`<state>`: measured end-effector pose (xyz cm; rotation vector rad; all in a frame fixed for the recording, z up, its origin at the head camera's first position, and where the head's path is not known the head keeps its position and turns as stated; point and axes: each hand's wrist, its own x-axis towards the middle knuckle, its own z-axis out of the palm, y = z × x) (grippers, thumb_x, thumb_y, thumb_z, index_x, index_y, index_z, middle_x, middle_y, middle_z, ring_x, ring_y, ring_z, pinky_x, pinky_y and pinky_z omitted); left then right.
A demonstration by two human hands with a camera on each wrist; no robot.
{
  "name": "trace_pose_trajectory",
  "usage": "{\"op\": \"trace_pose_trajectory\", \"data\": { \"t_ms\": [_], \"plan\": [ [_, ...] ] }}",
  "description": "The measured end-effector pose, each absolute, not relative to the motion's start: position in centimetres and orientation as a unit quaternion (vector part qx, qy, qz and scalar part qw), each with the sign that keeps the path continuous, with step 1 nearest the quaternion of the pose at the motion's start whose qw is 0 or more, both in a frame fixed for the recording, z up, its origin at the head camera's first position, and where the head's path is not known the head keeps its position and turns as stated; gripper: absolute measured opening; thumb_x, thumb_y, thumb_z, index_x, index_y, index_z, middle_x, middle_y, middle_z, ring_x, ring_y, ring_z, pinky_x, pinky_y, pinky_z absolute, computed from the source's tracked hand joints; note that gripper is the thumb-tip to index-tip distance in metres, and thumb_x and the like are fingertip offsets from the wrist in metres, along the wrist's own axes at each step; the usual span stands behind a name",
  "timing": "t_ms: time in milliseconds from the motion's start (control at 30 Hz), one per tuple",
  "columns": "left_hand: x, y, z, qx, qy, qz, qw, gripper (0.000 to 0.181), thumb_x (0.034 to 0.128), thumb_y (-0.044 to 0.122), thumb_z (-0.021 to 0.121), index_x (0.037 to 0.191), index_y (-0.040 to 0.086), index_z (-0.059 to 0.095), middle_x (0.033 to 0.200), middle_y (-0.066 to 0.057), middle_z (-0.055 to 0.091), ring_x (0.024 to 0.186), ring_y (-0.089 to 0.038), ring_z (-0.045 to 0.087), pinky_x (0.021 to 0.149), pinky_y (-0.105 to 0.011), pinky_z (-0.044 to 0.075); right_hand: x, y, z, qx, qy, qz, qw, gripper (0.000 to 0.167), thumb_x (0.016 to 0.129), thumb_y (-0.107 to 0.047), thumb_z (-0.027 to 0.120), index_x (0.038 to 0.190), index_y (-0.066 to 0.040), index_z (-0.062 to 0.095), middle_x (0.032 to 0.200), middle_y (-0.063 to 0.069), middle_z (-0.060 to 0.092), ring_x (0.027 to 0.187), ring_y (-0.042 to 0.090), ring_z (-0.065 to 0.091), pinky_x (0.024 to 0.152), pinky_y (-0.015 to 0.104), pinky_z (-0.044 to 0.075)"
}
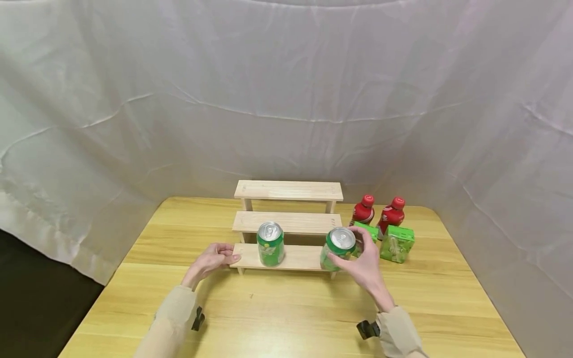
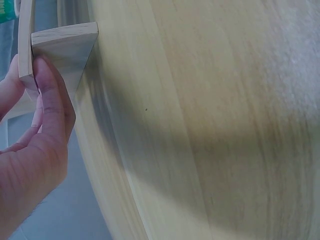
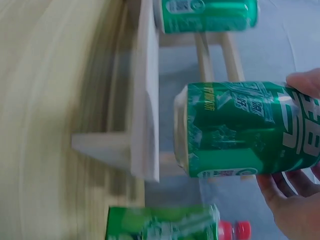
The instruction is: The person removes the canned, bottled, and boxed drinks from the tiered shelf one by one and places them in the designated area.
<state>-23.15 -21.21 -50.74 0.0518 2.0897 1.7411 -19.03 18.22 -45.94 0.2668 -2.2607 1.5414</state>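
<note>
A wooden rack [image 1: 288,190] with three stepped shelves stands on the table. My left hand [image 1: 214,258] pinches the left end of its lowest shelf [image 1: 299,257], thumb on one face and fingers on the other in the left wrist view. On that shelf, left of its middle, a green soda can [image 1: 270,252] stands upright. Over the shelf's right end, my right hand [image 1: 366,263] grips a second green soda can [image 3: 227,132] around its upper part. The right wrist view shows a gap between this can's base and the board.
Right of the rack are two green drink cartons, one in front [image 1: 396,244] and one partly hidden behind my right hand [image 1: 368,228]. Two red-capped bottles [image 1: 363,211] stand behind them. A pale curtain [image 1: 286,99] surrounds the wooden table [image 1: 277,318].
</note>
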Motion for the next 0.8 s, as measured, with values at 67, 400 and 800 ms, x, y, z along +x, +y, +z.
{"op": "trace_pose_trajectory", "data": {
  "t_ms": [67,400,800],
  "plan": [
    [-23.1,-21.1,-50.8,0.019,0.751,0.626,0.209,0.049,0.0949,0.004,0.064,0.131,-0.021,0.042,0.096,-0.001,0.061,0.082,-0.008,0.06,0.078,-0.025,0.057,-18.8,19.0,-45.8,0.092,-0.804,0.553,0.196,0.074,0.065,0.003,0.09,0.129,0.004,0.052,0.122,0.017,0.062,0.105,-0.007,0.054,0.092,0.002,0.044],
    [-23.3,-21.1,-51.0,0.018,0.749,0.628,0.21,0.05,0.0944,0.003,0.063,0.132,-0.022,0.041,0.097,-0.003,0.062,0.083,-0.009,0.062,0.081,-0.026,0.058,-17.6,23.6,-45.6,0.033,-0.84,0.513,0.173,0.076,0.069,0.0,0.089,0.134,0.002,0.05,0.125,0.017,0.06,0.107,-0.015,0.048,0.091,-0.004,0.038],
    [-23.2,-21.3,-51.0,0.015,0.753,0.624,0.207,0.052,0.0941,0.004,0.064,0.133,-0.021,0.04,0.1,-0.004,0.061,0.084,-0.009,0.061,0.082,-0.027,0.057,-16.8,27.8,-46.0,-0.052,-0.853,0.5,0.14,0.081,0.073,-0.005,0.088,0.141,0.001,0.043,0.135,0.013,0.05,0.106,-0.014,0.042,0.091,-0.005,0.035]
  ]
}}
